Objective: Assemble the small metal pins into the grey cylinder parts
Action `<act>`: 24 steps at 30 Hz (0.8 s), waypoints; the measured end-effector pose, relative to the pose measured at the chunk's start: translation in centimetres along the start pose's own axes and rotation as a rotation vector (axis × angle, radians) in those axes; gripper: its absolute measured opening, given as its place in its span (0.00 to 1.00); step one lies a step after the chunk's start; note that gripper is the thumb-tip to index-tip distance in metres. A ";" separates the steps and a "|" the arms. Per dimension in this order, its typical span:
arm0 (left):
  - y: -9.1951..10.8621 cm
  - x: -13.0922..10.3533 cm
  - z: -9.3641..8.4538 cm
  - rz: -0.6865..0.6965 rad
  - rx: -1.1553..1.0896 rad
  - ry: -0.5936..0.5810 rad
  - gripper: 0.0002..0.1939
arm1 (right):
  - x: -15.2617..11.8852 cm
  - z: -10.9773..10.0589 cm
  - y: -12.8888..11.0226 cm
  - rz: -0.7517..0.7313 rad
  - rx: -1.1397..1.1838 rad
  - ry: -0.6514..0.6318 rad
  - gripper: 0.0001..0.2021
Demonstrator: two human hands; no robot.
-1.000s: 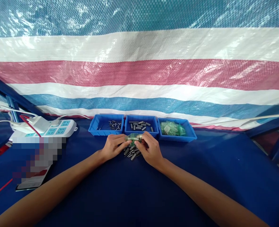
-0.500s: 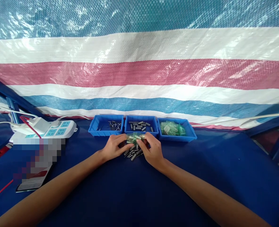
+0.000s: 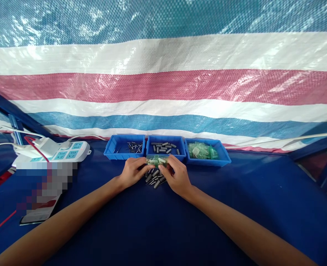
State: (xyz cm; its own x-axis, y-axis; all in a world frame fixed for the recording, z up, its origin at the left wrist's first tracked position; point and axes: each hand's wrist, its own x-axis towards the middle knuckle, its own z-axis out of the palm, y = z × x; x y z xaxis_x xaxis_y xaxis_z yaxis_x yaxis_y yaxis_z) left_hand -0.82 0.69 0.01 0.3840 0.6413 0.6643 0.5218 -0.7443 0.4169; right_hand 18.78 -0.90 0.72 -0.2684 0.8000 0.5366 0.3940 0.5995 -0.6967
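Observation:
Both hands hold a small clear-green plastic bag [image 3: 157, 160] with pale pieces showing inside it. My left hand [image 3: 133, 171] pinches its left end between thumb and fingers. At the right end, my right hand [image 3: 177, 175] grips it the same way. Just below the bag, a small pile of dark grey cylinders and thin metal pins [image 3: 155, 179] lies on the blue table [image 3: 158, 225]; the bag and fingers hide part of it.
Behind the hands stand three blue bins: the left bin [image 3: 119, 156] with thin pins, the middle bin [image 3: 150, 138] with grey cylinders, the right bin [image 3: 223, 159] with green plastic bags. A power strip [image 3: 82, 152] with cables and a partly blurred phone [image 3: 38, 212] lie left. A striped sheet [image 3: 163, 87] hangs behind.
The bag has been turned and pulled flatter between my hands, so more of its face shows. Both hands stay nearly in place; the pile and bins have not changed.

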 end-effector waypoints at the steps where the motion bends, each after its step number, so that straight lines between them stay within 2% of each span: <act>1: 0.1 0.1 0.0 0.001 -0.006 0.002 0.12 | 0.0 0.0 0.0 0.000 -0.006 0.001 0.13; 11: 0.5 0.3 -0.5 0.020 -0.068 -0.099 0.10 | 0.0 0.1 0.1 -0.021 -0.032 0.003 0.13; 19: 0.6 0.5 -0.5 -0.003 -0.040 -0.094 0.16 | 0.0 0.2 0.1 -0.028 -0.028 0.007 0.13; 24: 0.5 0.3 -0.4 -0.003 -0.058 -0.111 0.13 | 0.0 0.2 0.2 -0.041 -0.021 -0.004 0.13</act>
State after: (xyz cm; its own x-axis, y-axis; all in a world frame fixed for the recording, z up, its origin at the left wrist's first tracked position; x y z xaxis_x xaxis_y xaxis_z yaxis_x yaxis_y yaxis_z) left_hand -0.77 0.48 0.72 0.4661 0.6579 0.5916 0.4792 -0.7498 0.4562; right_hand 18.69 -0.82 0.50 -0.2882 0.7747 0.5629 0.4010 0.6314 -0.6637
